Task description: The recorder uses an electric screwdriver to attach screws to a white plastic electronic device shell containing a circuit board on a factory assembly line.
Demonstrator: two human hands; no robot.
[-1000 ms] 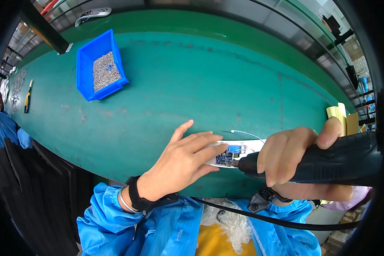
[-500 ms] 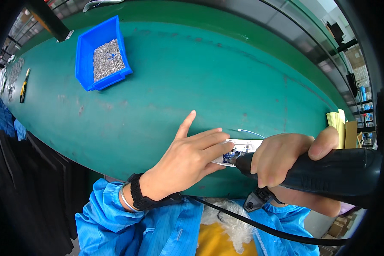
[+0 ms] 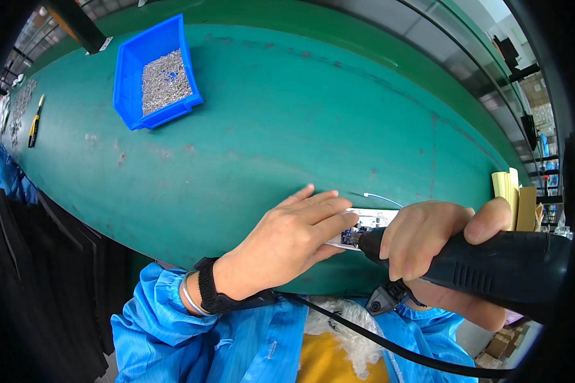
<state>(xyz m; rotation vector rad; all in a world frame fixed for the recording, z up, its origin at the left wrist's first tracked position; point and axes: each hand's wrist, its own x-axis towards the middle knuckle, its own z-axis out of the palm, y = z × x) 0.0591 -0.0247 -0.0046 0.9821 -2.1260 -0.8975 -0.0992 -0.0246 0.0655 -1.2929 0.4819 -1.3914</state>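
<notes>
A white strip-shaped housing with a circuit board (image 3: pixel 372 219) lies on the green table in front of me. Around its left end are the fingers and thumb of my left hand (image 3: pixel 294 233), holding it against the table. My right hand (image 3: pixel 425 239) is wrapped round a black electric screwdriver (image 3: pixel 492 271), held nearly level. The tool's tip points left and meets the board close to my left fingertips; the exact contact spot is too small to make out. A thin white wire (image 3: pixel 383 199) runs out behind the housing, and my right hand covers its right part.
A blue bin (image 3: pixel 129 89) of small metal screws stands at the back left. Farther left lie a yellow-and-black pen-like tool (image 3: pixel 37 121) and scattered small metal pieces (image 3: pixel 20 108). Yellow card pieces (image 3: pixel 505 191) stand at the right edge. A black cable (image 3: pixel 390 345) crosses my lap.
My left index finger, raised before, has come down beside the other fingers. The view has shifted slightly; the screwdriver stays at about the same spot on the board.
</notes>
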